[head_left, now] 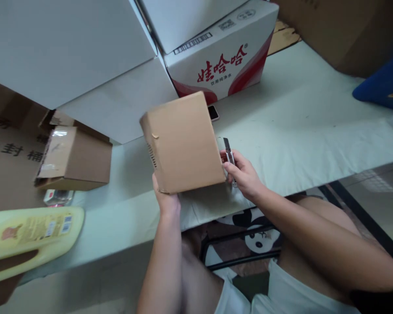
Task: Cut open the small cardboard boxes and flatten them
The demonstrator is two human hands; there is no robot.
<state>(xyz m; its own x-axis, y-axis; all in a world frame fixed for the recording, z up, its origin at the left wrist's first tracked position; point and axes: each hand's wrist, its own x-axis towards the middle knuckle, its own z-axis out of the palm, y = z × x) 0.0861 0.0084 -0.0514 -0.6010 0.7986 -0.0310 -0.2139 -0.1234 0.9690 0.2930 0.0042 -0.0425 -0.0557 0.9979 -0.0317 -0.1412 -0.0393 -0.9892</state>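
A small brown cardboard box [182,141] is held up above the front edge of the pale green table [301,117]. My left hand [165,198] grips the box from underneath at its lower left corner, fingers hidden behind it. To the right of the box, my right hand [244,174] is closed around a small clear and dark object [229,155], possibly a tape dispenser or cutter, with its fingertips against the box's right edge.
A white and red printed carton [222,61] stands at the back, with a phone [213,112] beside it. Large white boxes [68,48] fill the back left. An open brown box [74,159] and a yellow bottle [29,237] lie left. A blue object [384,83] sits far right.
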